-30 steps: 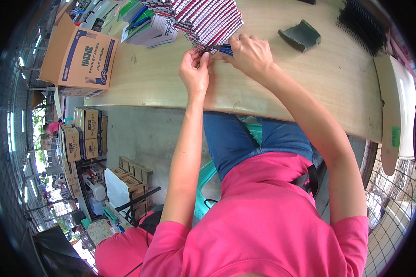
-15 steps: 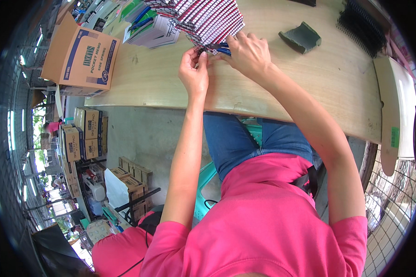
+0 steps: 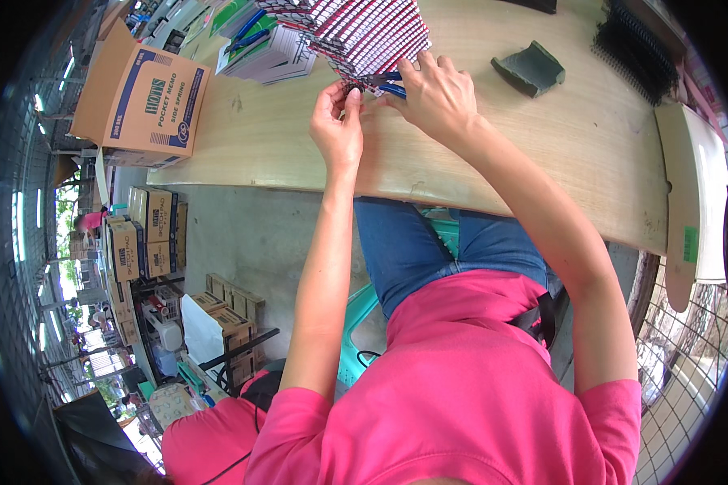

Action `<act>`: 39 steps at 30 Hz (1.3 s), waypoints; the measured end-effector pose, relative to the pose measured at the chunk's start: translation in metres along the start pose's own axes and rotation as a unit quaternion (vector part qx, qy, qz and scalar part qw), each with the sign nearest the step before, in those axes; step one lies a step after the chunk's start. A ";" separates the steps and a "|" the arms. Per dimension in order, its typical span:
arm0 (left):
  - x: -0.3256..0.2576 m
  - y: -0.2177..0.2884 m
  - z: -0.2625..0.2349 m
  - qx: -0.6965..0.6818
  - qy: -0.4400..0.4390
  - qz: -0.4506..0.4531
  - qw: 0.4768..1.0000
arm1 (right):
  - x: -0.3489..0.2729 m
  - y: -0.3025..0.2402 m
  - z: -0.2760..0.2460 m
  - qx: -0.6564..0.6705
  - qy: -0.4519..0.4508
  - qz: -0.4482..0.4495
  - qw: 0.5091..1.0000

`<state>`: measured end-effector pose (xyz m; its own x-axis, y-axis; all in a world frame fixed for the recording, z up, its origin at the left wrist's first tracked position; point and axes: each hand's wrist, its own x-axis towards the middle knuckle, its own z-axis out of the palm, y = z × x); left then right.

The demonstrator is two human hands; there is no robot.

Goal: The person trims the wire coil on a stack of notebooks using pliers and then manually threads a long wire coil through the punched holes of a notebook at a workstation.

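Note:
Small spiral notebooks (image 3: pixel 370 39) with red, white and black patterned edges lie stacked at the far middle of the table. At their near corner, my right hand (image 3: pixel 441 99) is closed around blue-handled pliers (image 3: pixel 393 87), whose jaws point left. My left hand (image 3: pixel 337 128) pinches thumb against fingers right by the jaws, at what looks like the end of a dark binding coil. The fingertips partly hide that spot.
An open cardboard box (image 3: pixel 155 101) stands on the table's left, beside white pads (image 3: pixel 287 56) with blue pens. Right of my hands lie a dark curved block (image 3: pixel 532 69) and black coils (image 3: pixel 635 52). Another person in pink (image 3: pixel 206 440) is at lower left.
Both hands stay at the same corner of the notebooks. The left hand has shifted very slightly left, and the right hand tilts a little; the grip on the pliers holds.

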<state>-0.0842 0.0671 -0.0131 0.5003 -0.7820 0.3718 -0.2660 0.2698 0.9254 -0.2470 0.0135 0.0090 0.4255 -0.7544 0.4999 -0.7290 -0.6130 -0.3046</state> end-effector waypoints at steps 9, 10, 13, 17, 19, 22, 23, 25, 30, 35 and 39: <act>0.001 0.001 -0.003 0.012 -0.008 -0.002 1.000 | 0.000 -0.004 -0.011 0.043 -0.056 0.031 0.997; 0.002 0.002 -0.003 0.016 -0.010 0.004 1.000 | -0.001 -0.005 -0.014 0.029 -0.023 0.027 0.999; 0.003 0.008 -0.002 0.015 -0.008 0.011 1.000 | 0.001 -0.007 -0.016 -0.003 -0.009 0.016 1.000; 0.007 0.012 0.002 0.015 -0.020 0.031 0.999 | 0.009 -0.002 -0.007 0.013 -0.050 0.014 0.999; 0.008 0.012 0.003 0.019 -0.016 0.026 0.999 | 0.020 0.001 -0.005 0.044 -0.139 0.038 0.989; 0.010 0.009 0.000 0.020 -0.011 0.023 0.999 | 0.022 -0.001 -0.008 0.056 -0.173 0.051 0.982; 0.010 0.009 -0.001 0.020 -0.010 0.023 0.999 | 0.018 -0.002 -0.010 0.034 -0.123 0.039 0.991; 0.012 0.007 -0.003 0.029 -0.015 0.023 0.999 | 0.005 -0.002 -0.017 -0.010 -0.020 0.015 1.000; 0.017 0.000 -0.007 0.023 -0.024 0.048 0.998 | 0.004 0.003 -0.017 0.000 -0.028 0.031 0.999; 0.020 -0.007 -0.007 0.002 -0.022 0.055 0.998 | 0.007 0.003 -0.012 0.025 -0.025 0.007 0.999; 0.022 -0.007 -0.007 0.011 -0.035 0.054 0.998 | 0.021 0.007 -0.007 0.054 -0.131 0.024 0.990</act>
<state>-0.0654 0.0518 -0.0104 0.4093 -0.7864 0.4627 -0.3344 0.3425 0.8780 -0.2467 -0.0054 0.0231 0.5260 -0.8097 0.2603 -0.6964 -0.5857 -0.4147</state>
